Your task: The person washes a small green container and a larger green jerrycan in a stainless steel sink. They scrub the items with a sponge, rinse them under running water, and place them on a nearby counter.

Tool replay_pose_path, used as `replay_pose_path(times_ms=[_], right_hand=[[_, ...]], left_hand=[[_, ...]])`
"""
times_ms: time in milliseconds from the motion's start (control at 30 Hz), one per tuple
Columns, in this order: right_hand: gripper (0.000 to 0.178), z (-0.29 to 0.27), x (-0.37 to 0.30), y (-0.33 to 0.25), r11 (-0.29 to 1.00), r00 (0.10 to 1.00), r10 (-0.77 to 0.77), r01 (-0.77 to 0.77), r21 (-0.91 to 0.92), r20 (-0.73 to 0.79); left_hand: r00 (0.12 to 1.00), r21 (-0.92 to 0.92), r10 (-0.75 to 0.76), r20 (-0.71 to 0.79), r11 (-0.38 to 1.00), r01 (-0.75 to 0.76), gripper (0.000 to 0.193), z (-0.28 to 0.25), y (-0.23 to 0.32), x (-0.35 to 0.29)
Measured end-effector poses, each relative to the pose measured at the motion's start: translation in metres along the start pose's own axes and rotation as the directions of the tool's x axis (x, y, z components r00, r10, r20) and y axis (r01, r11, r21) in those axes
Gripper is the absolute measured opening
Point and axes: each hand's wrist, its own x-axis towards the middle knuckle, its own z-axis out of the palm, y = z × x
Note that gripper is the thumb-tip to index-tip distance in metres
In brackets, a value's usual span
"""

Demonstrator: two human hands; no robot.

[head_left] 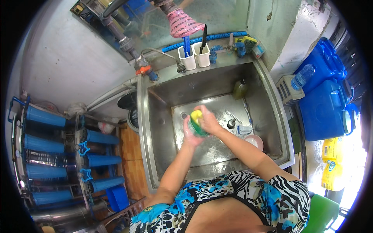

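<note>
Both my hands are over the middle of a steel sink (pixel 156 171). My left hand (pixel 189 135) is wrapped round a green, rounded item (pixel 196 128), wet with suds; its exact kind is blurred and partly covered by my fingers. Against it my right hand (pixel 209 121) presses a yellow sponge (pixel 196 115), fingers closed. To the right on the sink floor lie a black round-headed tool (pixel 231 124), a small white and blue brush-like piece (pixel 244 129) and a pale pink bowl (pixel 255 141). An olive-green bottle (pixel 239 91) with a dark cap stands in the far right corner.
Two white holders (pixel 187 62) with blue and black handles stand on the back ledge. Below the pipes is an orange-handled valve (pixel 143 70). Blue jugs (pixel 322 110) line the right side; blue filter housings (pixel 44 143) fill the left. A lidded pot (pixel 133 118) sits beside the sink.
</note>
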Motion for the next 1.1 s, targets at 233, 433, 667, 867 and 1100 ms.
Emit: replay_pose_path(times_ms=[233,433,667,867,1100], right_hand=[[0.016,-0.001,0.008,-0.013,0.998,0.996,-0.063,0.064,-0.023,0.069],[0.015,0.006,0.008,0.001,0.901,0.994,0.046,-0.085,-0.425,-0.100],[0.015,0.010,0.010,0.006,0.998,0.993,0.054,-0.058,-0.038,-0.106],[0.012,-0.001,-0.011,0.039,0.919,0.938,0.344,-0.327,-0.219,0.040],[0.035,-0.099,-0.093,0.109,0.623,0.470,0.686,0.015,-0.782,0.555]], left_hand=[[0.995,-0.087,0.099,0.018,0.991,-0.097,0.052,0.004,0.004,0.000],[0.969,0.069,0.246,-0.005,0.967,-0.245,0.052,-0.006,-0.008,0.006],[0.995,-0.079,0.094,-0.028,0.992,-0.096,0.062,-0.015,-0.022,0.021],[0.867,0.527,0.487,0.107,0.711,-0.465,0.078,-0.020,-0.034,0.032],[0.780,0.916,0.589,0.210,-0.397,0.053,0.118,-0.022,0.066,0.045]])
